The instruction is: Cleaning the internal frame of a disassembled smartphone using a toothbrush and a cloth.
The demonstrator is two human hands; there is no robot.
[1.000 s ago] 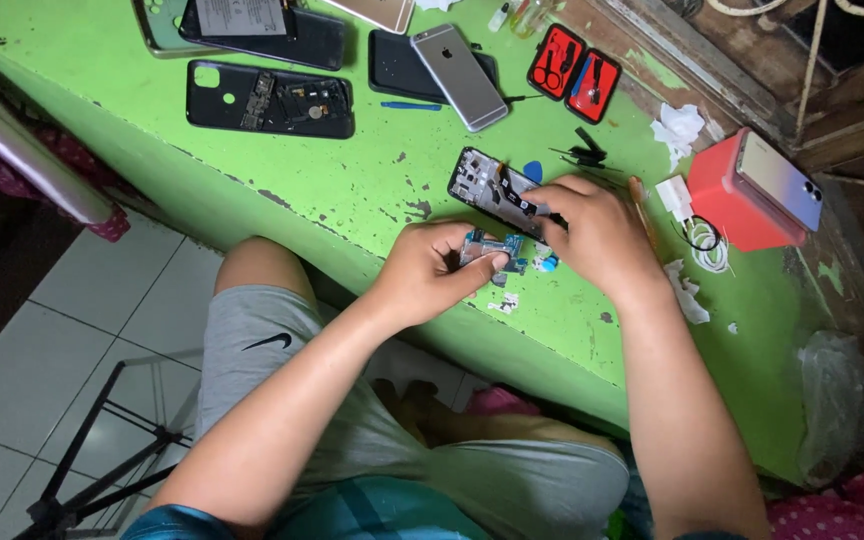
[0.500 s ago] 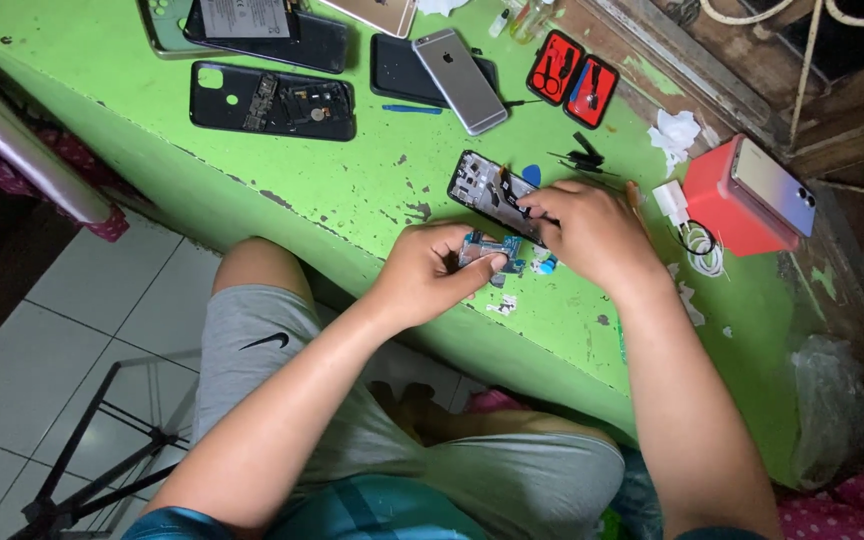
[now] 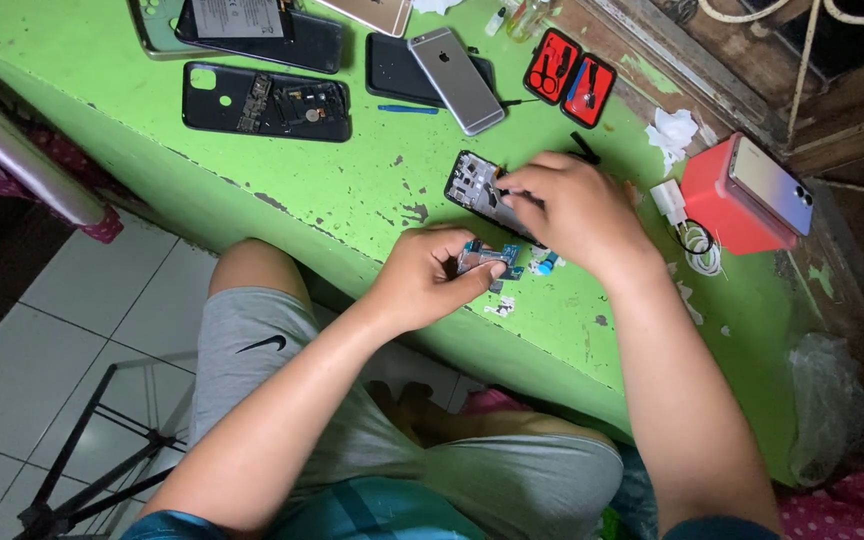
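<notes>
My left hand [image 3: 424, 278] pinches a small green-blue circuit board [image 3: 487, 258] against the green table [image 3: 372, 190] near its front edge. Just behind it lies an opened black phone frame [image 3: 472, 185], its inner side up. My right hand [image 3: 572, 210] reaches over that frame, fingertips pinched together on its top edge. Whether a small tool is between those fingers is hidden. Tiny loose parts [image 3: 542, 266] lie beside the board.
A black phone back cover [image 3: 262, 100], a silver phone [image 3: 457, 65], a red tool case [image 3: 567, 65] and a blue pry tool [image 3: 407, 108] lie farther back. A red box [image 3: 722, 200] with a phone on top and a white charger [image 3: 674, 205] sit right. A tripod [image 3: 82, 470] stands on the tiled floor.
My right hand has slid up and left along the phone frame, now covering more of it. My left hand stays on the circuit board.
</notes>
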